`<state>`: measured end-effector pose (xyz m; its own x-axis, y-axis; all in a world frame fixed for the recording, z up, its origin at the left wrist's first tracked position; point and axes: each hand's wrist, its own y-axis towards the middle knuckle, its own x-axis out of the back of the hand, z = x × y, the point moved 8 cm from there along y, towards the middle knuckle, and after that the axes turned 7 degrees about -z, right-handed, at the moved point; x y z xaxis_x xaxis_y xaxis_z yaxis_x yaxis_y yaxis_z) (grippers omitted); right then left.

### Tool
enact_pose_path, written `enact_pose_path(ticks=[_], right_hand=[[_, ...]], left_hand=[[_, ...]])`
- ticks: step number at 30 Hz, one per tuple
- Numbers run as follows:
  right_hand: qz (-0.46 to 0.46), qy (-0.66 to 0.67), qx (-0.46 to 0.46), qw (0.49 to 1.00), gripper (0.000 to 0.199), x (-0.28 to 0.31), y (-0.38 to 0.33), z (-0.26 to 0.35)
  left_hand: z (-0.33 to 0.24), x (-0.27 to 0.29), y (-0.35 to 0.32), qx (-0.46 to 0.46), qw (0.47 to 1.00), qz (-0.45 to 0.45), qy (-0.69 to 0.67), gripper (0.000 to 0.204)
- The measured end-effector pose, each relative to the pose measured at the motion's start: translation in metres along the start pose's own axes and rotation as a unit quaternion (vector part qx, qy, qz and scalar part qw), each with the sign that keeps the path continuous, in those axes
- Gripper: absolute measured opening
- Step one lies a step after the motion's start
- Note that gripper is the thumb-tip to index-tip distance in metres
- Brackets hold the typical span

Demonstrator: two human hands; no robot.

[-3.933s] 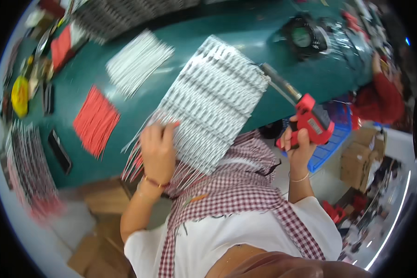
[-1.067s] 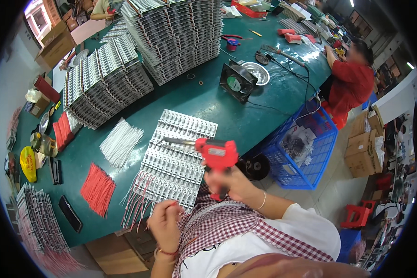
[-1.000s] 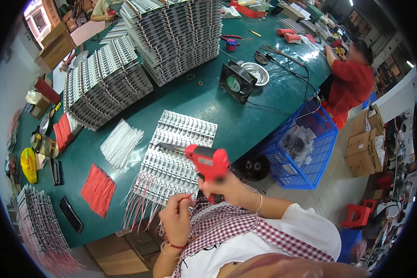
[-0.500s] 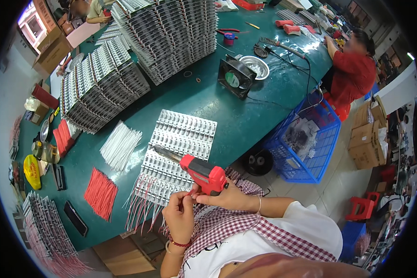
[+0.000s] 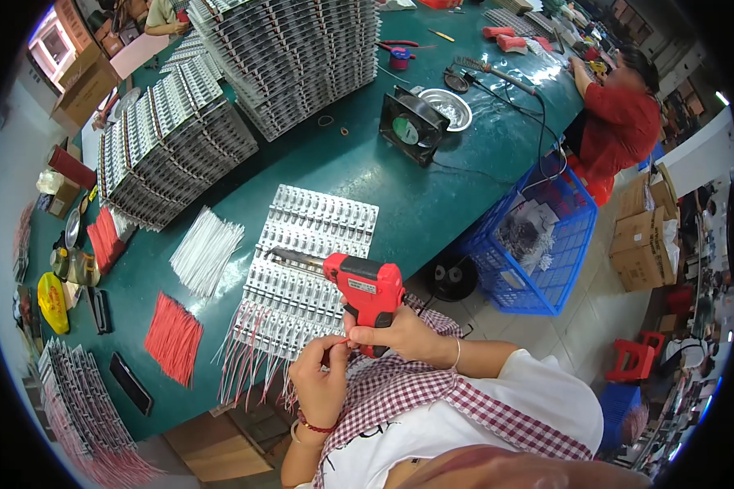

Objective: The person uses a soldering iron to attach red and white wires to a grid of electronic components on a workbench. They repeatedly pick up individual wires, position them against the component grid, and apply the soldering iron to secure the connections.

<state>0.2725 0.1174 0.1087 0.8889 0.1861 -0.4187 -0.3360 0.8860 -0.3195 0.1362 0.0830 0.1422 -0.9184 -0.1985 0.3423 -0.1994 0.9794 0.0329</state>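
My right hand [image 5: 406, 336] is wrapped round the grip of a red and black soldering gun [image 5: 367, 285]. The gun's long dark tip points left, over a panel of small metal-coloured boards [image 5: 322, 224] lying on the table. My left hand [image 5: 318, 387] is closed in a pinch close to the bottom of the gun's grip; what its fingertips hold is too small to make out. Thin red and white wires [image 5: 240, 354] hang from the panel's near rows. Left of the panel lie a bundle of white wires [image 5: 206, 253] and a bundle of red wires [image 5: 174, 338].
Tall stacks of similar panels [image 5: 175, 151] stand on the green table [image 5: 334, 159] at the back left. A black fan [image 5: 412, 130], a metal bowl [image 5: 453, 110] and a corded soldering iron [image 5: 506, 77] are farther back. A blue crate [image 5: 538, 261] stands beside the table. One person in red sits at right.
The soldering gun has tilted and risen slightly, so more of its side and grip shows. My left hand keeps its pinch beside it. The whole view has shifted a little.
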Motion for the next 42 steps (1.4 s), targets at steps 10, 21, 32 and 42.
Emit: enact_pose_path(ticks=[10,21,32,42], right_hand=[[-0.048,-0.124,0.114,0.985,0.035,-0.002,-0.006,0.003],[-0.030,-0.192,0.112,0.974,0.043,-0.008,-0.007,0.010],[-0.002,-0.188,0.155,0.970,0.050,-0.014,-0.008,0.019],[-0.046,-0.172,0.191,0.965,0.049,0.005,-0.006,0.003]], left_hand=[[-0.002,0.001,0.000,-0.011,1.000,0.002,0.028,0.005],[0.000,0.002,0.000,0.012,0.999,0.024,0.021,0.008],[0.010,0.006,0.001,0.064,0.993,0.059,0.076,0.011],[-0.013,-0.017,0.004,-0.067,0.979,0.070,0.182,0.008]])
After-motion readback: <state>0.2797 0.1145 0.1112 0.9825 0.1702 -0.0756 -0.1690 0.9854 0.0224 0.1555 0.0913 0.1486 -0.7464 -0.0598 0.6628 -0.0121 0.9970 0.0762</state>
